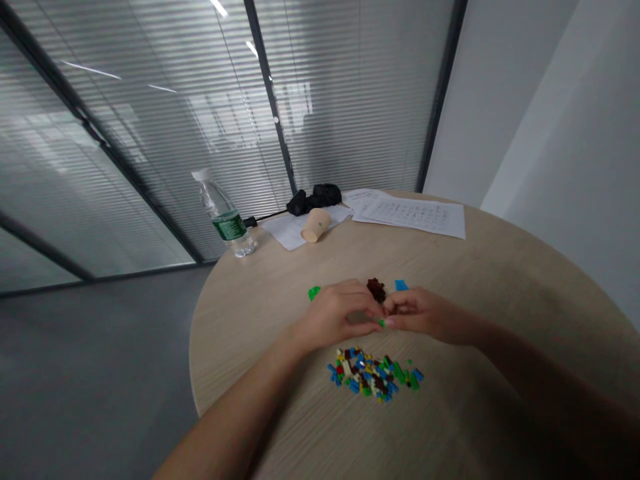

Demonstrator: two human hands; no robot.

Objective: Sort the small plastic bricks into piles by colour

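We see the left hand (335, 317) and the right hand (420, 313) together above the table (500, 287), their grips closed on one small green brick (381, 323), near the colored brick pile (373, 375).

Left hand (335, 317) had free room at 9 o'clock; loose plastic bricks (375, 375) blocked 6 o'clock, brown bricks (376, 290) 12 o'clock.

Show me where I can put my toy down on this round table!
There's bare wood between the water bottle and the green brick. There's more between the papers and the blue brick, stretching right across the table. It's crowded at the pile of small bricks, just below the left hand and right hand.
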